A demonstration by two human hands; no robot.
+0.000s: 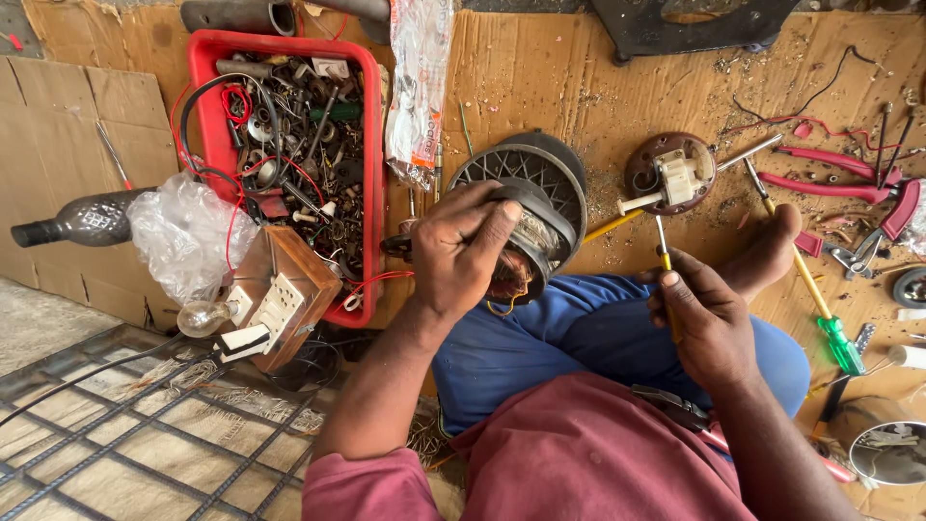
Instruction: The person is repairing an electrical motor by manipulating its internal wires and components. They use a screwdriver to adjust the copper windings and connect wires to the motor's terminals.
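We sit on cardboard floor (pixel 540 77), left hand (pixel 461 253) clamping motor (pixel 529 207) against blue-trousered knee, fingers (pixel 494 224) curled over rim to steady it; right hand (pixel 709 323) pinches yellow screwdriver (pixel 665 253), tip raised toward motor, ready to probe; red tray (pixel 207 58) of scrap parts lies beside left arm within reach; pliers (pixel 830 178) and green screwdriver (pixel 837 340) scattered at right

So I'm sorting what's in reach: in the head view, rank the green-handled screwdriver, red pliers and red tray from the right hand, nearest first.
From the right hand:
1. Green-handled screwdriver, just to its right on the cardboard.
2. Red pliers, up and to the right.
3. Red tray, far across on the left.
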